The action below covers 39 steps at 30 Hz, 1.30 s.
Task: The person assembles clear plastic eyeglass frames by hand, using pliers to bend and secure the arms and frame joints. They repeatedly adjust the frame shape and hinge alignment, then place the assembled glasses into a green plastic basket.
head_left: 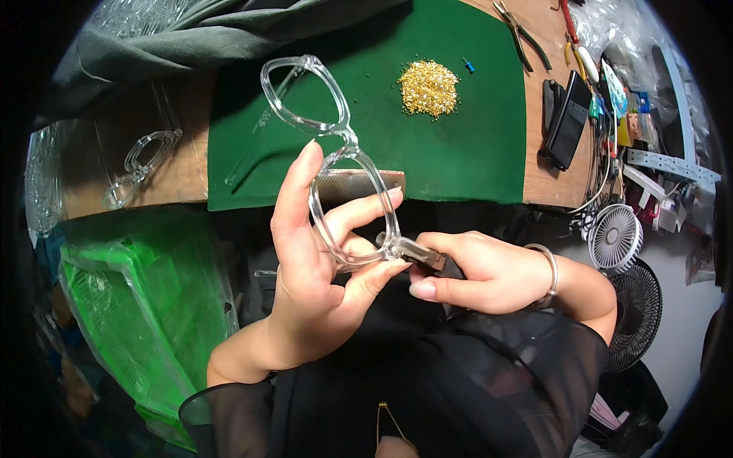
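Note:
My left hand (305, 282) holds a clear plastic eyeglass frame (347, 131), tilted up in front of the bench. Thumb and fingers close around its lower lens rim, with the index finger raised along the outside. One temple arm shows faintly behind the upper rim. In my right hand (489, 275) is a metal plier-like tool (424, 255), gripped between thumb and fingers. Its tip meets the frame's lower corner by the hinge, close to my left thumb. The tool's handles are mostly hidden by my hand.
A green mat (481, 153) bears a pile of small gold pieces (429, 88) and a blue pin (469, 66). Pliers (521, 37) and a black phone (569, 120) lie at right. Another clear frame (141, 160) is at left, above a green crate (153, 305). A white fan (615, 237) stands right.

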Available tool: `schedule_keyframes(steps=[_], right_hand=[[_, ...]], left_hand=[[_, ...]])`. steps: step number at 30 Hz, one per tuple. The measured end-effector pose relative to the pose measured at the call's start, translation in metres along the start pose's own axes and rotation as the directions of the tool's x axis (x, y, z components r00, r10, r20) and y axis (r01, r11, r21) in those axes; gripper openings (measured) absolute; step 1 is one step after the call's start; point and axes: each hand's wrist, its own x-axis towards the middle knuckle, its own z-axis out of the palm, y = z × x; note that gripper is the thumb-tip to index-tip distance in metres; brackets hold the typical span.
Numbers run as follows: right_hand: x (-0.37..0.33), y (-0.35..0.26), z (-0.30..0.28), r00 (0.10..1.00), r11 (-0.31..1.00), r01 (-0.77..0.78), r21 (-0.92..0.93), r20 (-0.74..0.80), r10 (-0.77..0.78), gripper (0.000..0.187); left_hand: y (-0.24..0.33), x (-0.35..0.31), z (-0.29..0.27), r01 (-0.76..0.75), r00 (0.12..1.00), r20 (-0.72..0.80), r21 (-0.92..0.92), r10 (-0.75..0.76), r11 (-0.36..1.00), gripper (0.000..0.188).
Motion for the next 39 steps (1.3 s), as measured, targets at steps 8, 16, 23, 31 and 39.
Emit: schedule_keyframes(steps=[8,16,23,31,39], right_hand=[[0.002,0.006,0.002,0.999,0.992,0.034,0.121,0.028,-0.037,0.035],[0.006,0.012,0.018,0.953,0.958,0.040,-0.286,-0.278,-0.123,0.034],[-0.001,-0.003,0.000,0.980,0.992,0.114,-0.053,-0.160,-0.121,0.035],[0.001,0.016,0.011,0.933,0.967,0.249,0.059,-0.281,-0.224,0.024],[0.008,0.026,0.015,0.921,0.956,0.287,0.062,-0.291,-0.258,0.022]], left_hand=[[-0.006,0.000,-0.003,-0.029,0.999,0.018,0.043,0.029,0.999,0.099],[-0.019,-0.002,-0.004,-0.148,0.988,0.070,0.145,0.139,0.978,0.095],[-0.012,0.004,-0.016,-0.313,0.945,0.170,0.215,0.281,0.925,0.103],[-0.002,-0.001,-0.012,-0.234,0.967,0.065,-0.146,0.246,0.961,0.105],[0.005,-0.006,-0.011,-0.133,0.990,0.002,-0.374,0.144,0.918,0.098]])
